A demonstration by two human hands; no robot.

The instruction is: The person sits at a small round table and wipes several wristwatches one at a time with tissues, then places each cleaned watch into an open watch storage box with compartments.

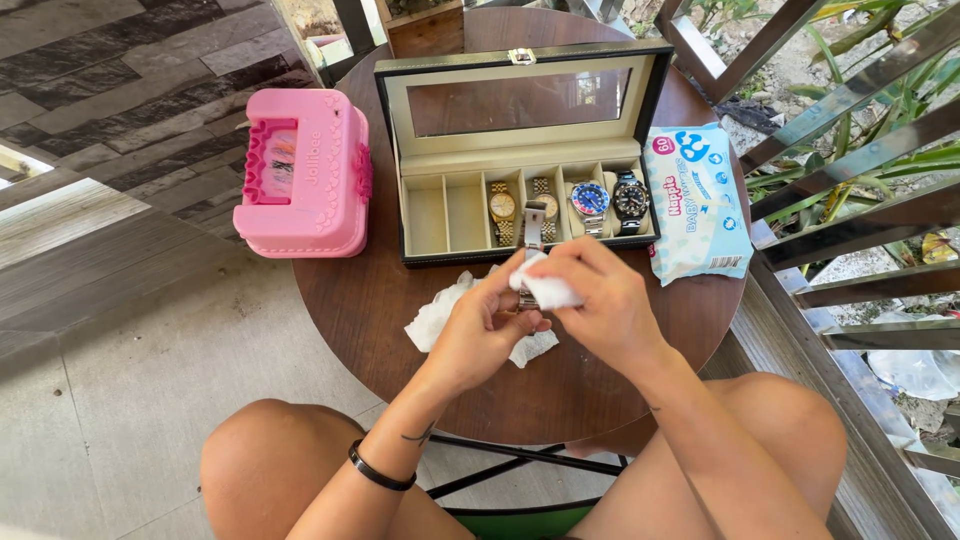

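Both hands meet at desk centre, just below the open watch box (520,165). Left hand (480,335) has its fingers closed around a metal-band watch (533,232), the band sticking up toward 12 o'clock. Right hand (600,300) pinches a white wipe (548,290) against the watch, fingers curled tight on it. More crumpled wipe (437,318) lies on the round brown desk (360,300) at 9 o'clock of the hands. Box holds three watches (gold, blue-dial, black-dial) in its right compartments; the left ones are bare. Pink plastic case (305,175) at 10 o'clock, wipes pack (697,205) at 2 o'clock.
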